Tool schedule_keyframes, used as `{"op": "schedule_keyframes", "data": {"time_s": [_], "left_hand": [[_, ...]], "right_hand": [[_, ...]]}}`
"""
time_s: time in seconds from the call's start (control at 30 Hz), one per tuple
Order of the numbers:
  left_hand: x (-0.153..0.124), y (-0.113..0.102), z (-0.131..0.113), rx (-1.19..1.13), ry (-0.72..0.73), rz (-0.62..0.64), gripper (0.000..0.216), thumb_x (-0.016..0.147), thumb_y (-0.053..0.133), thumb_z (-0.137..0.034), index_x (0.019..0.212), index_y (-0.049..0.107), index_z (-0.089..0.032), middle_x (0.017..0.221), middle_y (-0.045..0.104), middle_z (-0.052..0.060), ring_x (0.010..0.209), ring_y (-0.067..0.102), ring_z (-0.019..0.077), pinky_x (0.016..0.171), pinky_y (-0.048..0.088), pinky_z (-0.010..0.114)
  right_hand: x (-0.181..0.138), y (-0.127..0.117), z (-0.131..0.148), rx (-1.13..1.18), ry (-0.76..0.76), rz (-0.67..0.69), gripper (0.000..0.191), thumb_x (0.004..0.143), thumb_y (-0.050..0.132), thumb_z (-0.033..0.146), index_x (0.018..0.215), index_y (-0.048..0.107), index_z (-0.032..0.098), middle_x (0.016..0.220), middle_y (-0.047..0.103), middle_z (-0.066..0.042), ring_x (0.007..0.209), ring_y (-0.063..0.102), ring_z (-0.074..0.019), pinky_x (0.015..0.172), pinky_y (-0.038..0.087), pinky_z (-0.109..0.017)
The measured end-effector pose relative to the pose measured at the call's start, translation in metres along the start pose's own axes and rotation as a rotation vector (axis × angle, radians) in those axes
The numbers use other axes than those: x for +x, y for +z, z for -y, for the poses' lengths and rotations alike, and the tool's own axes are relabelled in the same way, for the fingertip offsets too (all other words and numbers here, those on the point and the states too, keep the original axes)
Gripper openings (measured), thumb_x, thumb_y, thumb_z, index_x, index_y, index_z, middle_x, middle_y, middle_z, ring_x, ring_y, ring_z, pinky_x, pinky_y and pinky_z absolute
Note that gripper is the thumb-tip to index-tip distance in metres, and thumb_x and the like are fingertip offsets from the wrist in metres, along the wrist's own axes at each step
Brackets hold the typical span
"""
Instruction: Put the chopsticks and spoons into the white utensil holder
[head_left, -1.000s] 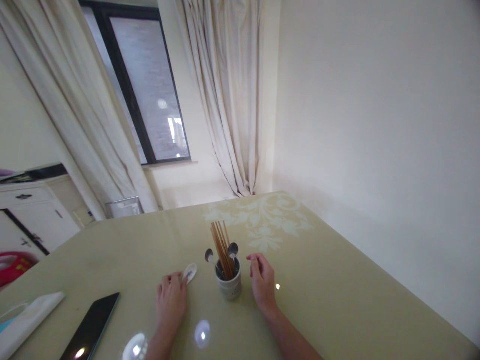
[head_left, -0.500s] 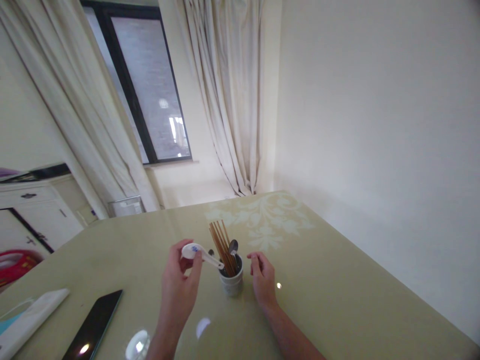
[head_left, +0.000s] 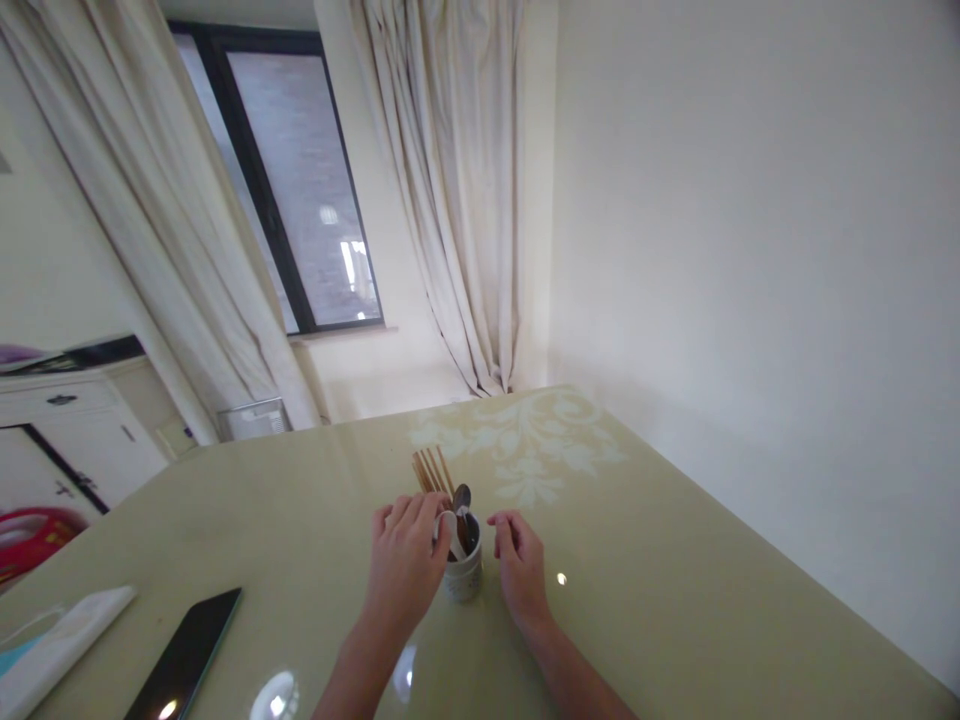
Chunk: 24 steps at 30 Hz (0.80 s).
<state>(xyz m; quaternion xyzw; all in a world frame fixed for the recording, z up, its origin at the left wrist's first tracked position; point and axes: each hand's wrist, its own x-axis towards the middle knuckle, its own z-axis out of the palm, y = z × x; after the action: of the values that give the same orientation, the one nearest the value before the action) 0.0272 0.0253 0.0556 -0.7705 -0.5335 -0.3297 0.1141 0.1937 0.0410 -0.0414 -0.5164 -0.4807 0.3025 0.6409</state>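
Note:
A light grey cup (head_left: 463, 581) stands upright on the table, holding several brown chopsticks (head_left: 431, 470) and a dark metal spoon (head_left: 462, 497). My left hand (head_left: 409, 550) is at the cup's left rim, closed round a white soup spoon (head_left: 452, 533) whose handle points down into the cup. The hand covers part of the chopsticks and of the cup's mouth. Just right of the cup, my right hand (head_left: 519, 560) rests with curled fingers, apart from the cup. Nothing shows in it.
The greenish table (head_left: 675, 600) has a pale floral pattern at its far end. To the left lie a black phone-like slab (head_left: 184, 655) and a white flat object (head_left: 67, 640). A white cabinet (head_left: 67, 440), curtains (head_left: 465, 200) and a wall are beyond.
My left hand has moved right to the cup, turning the soup spoon from lying sideways to upright with its handle down in the cup. My right hand has barely moved.

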Motion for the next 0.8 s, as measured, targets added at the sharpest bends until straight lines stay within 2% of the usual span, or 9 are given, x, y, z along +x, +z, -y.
{"op": "schedule_keyframes", "data": {"time_s": [0.1,0.17,0.27,0.33,0.43,0.5,0.6,0.67,0.8], "left_hand": [[0.001,0.005,0.006,-0.058,0.041,-0.055,0.022,0.098,0.059,-0.02,0.116,0.071,-0.025,0.116,0.078,0.006,0.11,0.067,0.0269,0.097,0.043,0.042],[-0.004,0.011,0.014,-0.13,0.027,-0.162,0.027,0.1,0.06,-0.025,0.126,0.068,-0.024,0.127,0.073,0.01,0.119,0.064,0.0284,0.103,0.044,0.044],[-0.025,0.029,0.032,-0.27,-0.157,-0.386,0.033,0.103,0.054,-0.039,0.128,0.062,-0.019,0.124,0.069,0.015,0.119,0.062,0.0299,0.103,0.048,0.047],[-0.046,0.047,0.043,-0.352,-0.346,-0.43,0.039,0.104,0.048,-0.047,0.125,0.06,-0.017,0.119,0.068,0.015,0.108,0.064,0.0296,0.093,0.053,0.045],[-0.075,0.07,0.052,-0.474,-0.562,-0.293,0.044,0.101,0.046,-0.058,0.114,0.061,-0.019,0.103,0.069,0.011,0.092,0.066,0.0276,0.083,0.055,0.043],[-0.082,0.078,0.052,-0.547,-0.613,-0.171,0.04,0.102,0.042,-0.058,0.103,0.06,-0.022,0.092,0.07,0.007,0.086,0.067,0.0265,0.08,0.054,0.041],[-0.08,0.081,0.047,-0.573,-0.563,0.016,0.039,0.1,0.042,-0.058,0.084,0.056,-0.026,0.074,0.065,0.001,0.072,0.064,0.0241,0.07,0.049,0.036],[-0.075,0.081,0.044,-0.538,-0.516,0.1,0.04,0.098,0.044,-0.059,0.075,0.052,-0.027,0.067,0.062,0.0,0.066,0.06,0.0223,0.065,0.044,0.033],[-0.071,0.082,0.04,-0.441,-0.509,0.124,0.038,0.096,0.04,-0.053,0.07,0.045,-0.027,0.061,0.055,-0.003,0.06,0.055,0.0192,0.061,0.035,0.029]], "right_hand": [[-0.001,0.0,-0.001,-0.006,-0.005,0.034,0.049,0.103,0.05,0.061,0.09,0.074,0.02,0.065,0.057,0.002,0.062,0.056,-0.0193,0.061,0.044,-0.029],[-0.003,0.0,-0.003,0.009,-0.024,0.084,0.05,0.103,0.049,0.063,0.104,0.073,0.02,0.08,0.067,-0.003,0.074,0.063,-0.0215,0.069,0.05,-0.03],[-0.007,0.002,-0.01,0.024,-0.107,0.208,0.066,0.097,0.056,0.074,0.133,0.064,0.02,0.116,0.071,-0.011,0.099,0.069,-0.0272,0.085,0.056,-0.037],[-0.01,0.003,-0.016,0.015,-0.174,0.289,0.085,0.087,0.068,0.078,0.148,0.053,0.021,0.138,0.064,-0.016,0.119,0.065,-0.033,0.099,0.055,-0.044],[-0.013,0.006,-0.024,-0.017,-0.223,0.372,0.107,0.075,0.088,0.066,0.159,0.039,0.022,0.153,0.055,-0.019,0.142,0.053,-0.039,0.118,0.044,-0.053],[-0.014,0.008,-0.027,-0.056,-0.22,0.4,0.114,0.07,0.096,0.051,0.161,0.034,0.023,0.157,0.053,-0.019,0.146,0.05,-0.0398,0.122,0.04,-0.057],[-0.013,0.01,-0.032,-0.1,-0.206,0.413,0.111,0.07,0.096,0.036,0.162,0.033,0.024,0.156,0.056,-0.018,0.143,0.055,-0.0382,0.121,0.043,-0.057],[-0.012,0.01,-0.034,-0.117,-0.202,0.414,0.107,0.071,0.094,0.034,0.16,0.036,0.023,0.152,0.06,-0.018,0.138,0.06,-0.037,0.118,0.047,-0.055],[-0.009,0.012,-0.033,-0.19,-0.241,0.37,0.101,0.067,0.097,0.04,0.153,0.045,0.021,0.145,0.065,-0.019,0.133,0.064,-0.0381,0.116,0.049,-0.055]]}}
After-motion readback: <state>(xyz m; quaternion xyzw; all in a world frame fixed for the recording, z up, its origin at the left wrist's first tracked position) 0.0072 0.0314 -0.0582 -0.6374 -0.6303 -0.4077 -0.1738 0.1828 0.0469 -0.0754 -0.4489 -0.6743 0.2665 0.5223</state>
